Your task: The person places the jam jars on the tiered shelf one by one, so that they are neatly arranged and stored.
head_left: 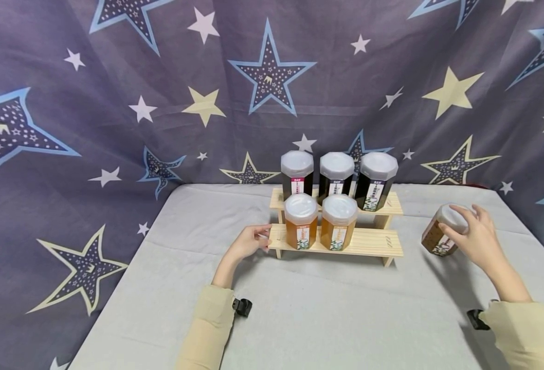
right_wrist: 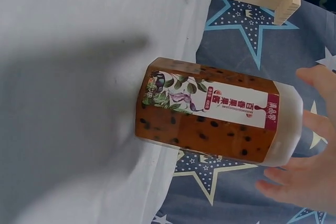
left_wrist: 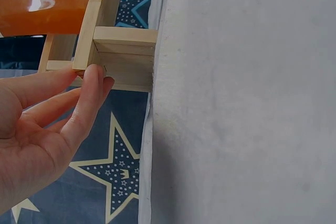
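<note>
At the right of the table, my right hand (head_left: 477, 239) grips the pale lid of a jar (right_wrist: 210, 116) of brown sauce with dark seeds, from above. In the head view this jar leans, its lid toward the right; whether its base touches the table I cannot tell. My left hand (left_wrist: 47, 124) pinches the left end of the lower board of a two-step wooden rack (head_left: 374, 241). Two amber jars, one left (head_left: 301, 226) and one right (head_left: 339, 226), stand on the lower step. Three dark jars, left (head_left: 297, 177), middle (head_left: 335, 180) and right (head_left: 376, 182), stand on the upper one.
A pale cloth covers the table (head_left: 327, 308). Behind it and along the left hangs a dark curtain (head_left: 170, 123) printed with stars. Bare lower step lies to the right of the amber jars. Each wrist wears a small black camera.
</note>
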